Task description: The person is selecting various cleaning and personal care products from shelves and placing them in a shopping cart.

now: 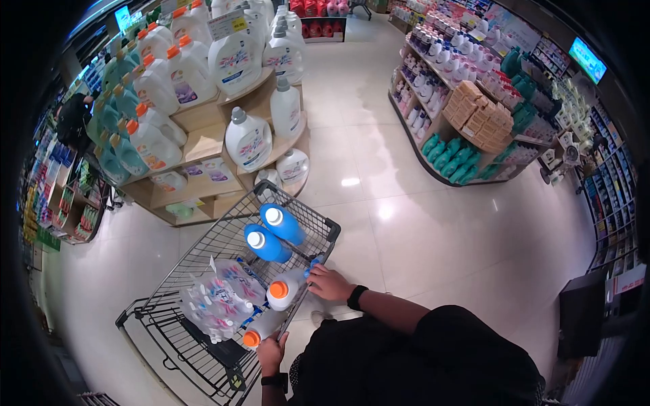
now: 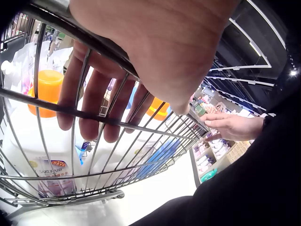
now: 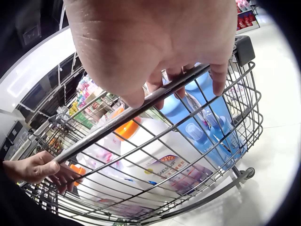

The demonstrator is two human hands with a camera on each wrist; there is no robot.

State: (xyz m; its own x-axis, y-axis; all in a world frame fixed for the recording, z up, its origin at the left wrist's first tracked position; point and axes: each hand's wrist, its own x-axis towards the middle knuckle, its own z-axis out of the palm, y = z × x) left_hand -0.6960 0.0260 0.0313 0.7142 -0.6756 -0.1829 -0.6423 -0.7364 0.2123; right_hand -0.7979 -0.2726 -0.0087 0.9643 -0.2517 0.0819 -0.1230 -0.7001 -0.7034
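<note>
In the head view a wire shopping cart stands beside the person. The left hand grips its near side rim, fingers hooked over into the basket, as the left wrist view shows. Farther along the same rim, the right hand holds on, thumb outside and fingertips bent over the bar. Just inside the rim are two white detergent jugs with orange caps. Two blue bottles with white caps stand at the far end. Clear-wrapped packs lie in the middle.
Past the cart's far end is a wooden display shelf with large white detergent jugs. A curved shelf unit stands across the aisle floor. Bottom right has a dark box-like object. Someone in dark clothes is far left.
</note>
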